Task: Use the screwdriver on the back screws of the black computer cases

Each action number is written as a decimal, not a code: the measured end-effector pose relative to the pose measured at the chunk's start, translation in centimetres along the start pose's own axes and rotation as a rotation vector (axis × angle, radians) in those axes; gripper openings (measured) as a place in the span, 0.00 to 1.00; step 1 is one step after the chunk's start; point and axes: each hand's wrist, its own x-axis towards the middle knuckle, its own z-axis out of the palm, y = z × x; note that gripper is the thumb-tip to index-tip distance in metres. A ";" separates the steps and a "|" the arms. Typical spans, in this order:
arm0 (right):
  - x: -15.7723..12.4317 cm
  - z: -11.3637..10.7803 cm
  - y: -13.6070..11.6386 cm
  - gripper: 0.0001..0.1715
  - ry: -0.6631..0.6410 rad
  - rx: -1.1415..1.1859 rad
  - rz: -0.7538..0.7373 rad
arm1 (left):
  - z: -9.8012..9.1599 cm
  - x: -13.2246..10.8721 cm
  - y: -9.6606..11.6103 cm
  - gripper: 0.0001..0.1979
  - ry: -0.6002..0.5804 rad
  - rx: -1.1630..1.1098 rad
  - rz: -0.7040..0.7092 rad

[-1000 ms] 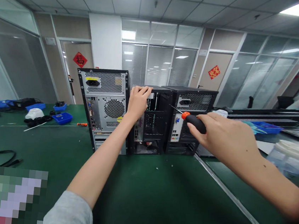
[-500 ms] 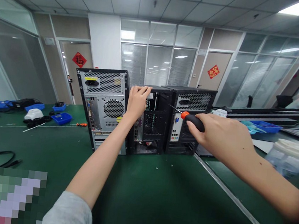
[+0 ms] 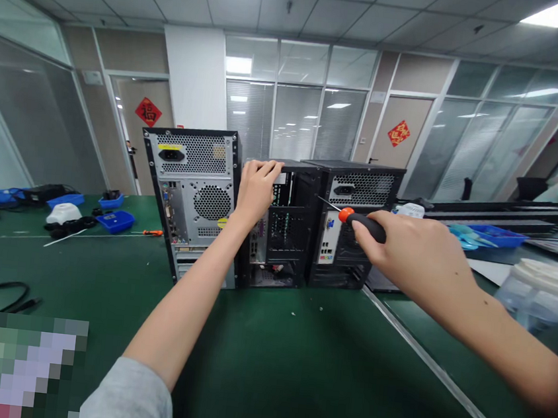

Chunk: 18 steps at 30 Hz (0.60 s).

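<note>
Three computer cases stand upright on a green table [image 3: 268, 361], backs toward me. My left hand [image 3: 257, 187] grips the top rear edge of the middle black case [image 3: 286, 236], fingers curled over it. My right hand [image 3: 413, 256] is closed on a screwdriver [image 3: 357, 221] with a black handle and orange collar; its thin shaft points left to the upper rear edge of the middle case. A grey-backed case [image 3: 195, 200] stands to the left, and a black case [image 3: 351, 230] to the right.
Blue trays [image 3: 115, 220], a white object [image 3: 63, 213] and cables lie at the table's far left. A black cable [image 3: 13, 296] lies nearer. A small orange-handled tool [image 3: 153, 232] is behind the grey case. A clear plastic jar [image 3: 542, 293] stands on the right. Another person sits far right.
My right hand with the screwdriver has shifted very slightly; the left hand has stayed on the case.
</note>
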 end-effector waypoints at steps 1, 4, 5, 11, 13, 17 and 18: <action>0.0 0.0 0.0 0.22 -0.009 0.000 0.008 | 0.0 0.0 0.0 0.23 0.000 -0.003 0.001; 0.0 0.0 -0.1 0.22 -0.026 0.001 0.030 | 0.0 0.0 0.0 0.23 0.007 -0.007 0.006; 0.0 0.0 -0.1 0.22 -0.029 0.003 0.036 | 0.0 0.0 0.0 0.23 0.011 -0.007 0.008; -0.1 0.2 -0.3 0.23 -0.026 0.039 0.060 | 0.0 0.0 0.0 0.23 0.021 0.001 0.016; -0.1 0.2 -0.3 0.24 -0.024 0.045 0.068 | 0.1 0.0 0.0 0.23 0.025 0.004 0.019; 0.0 0.3 -0.2 0.25 -0.038 0.064 0.070 | 0.0 0.0 0.0 0.23 0.033 0.006 0.021; 0.0 0.3 -0.1 0.25 -0.041 0.073 0.076 | 0.0 0.0 0.1 0.23 0.033 0.004 0.020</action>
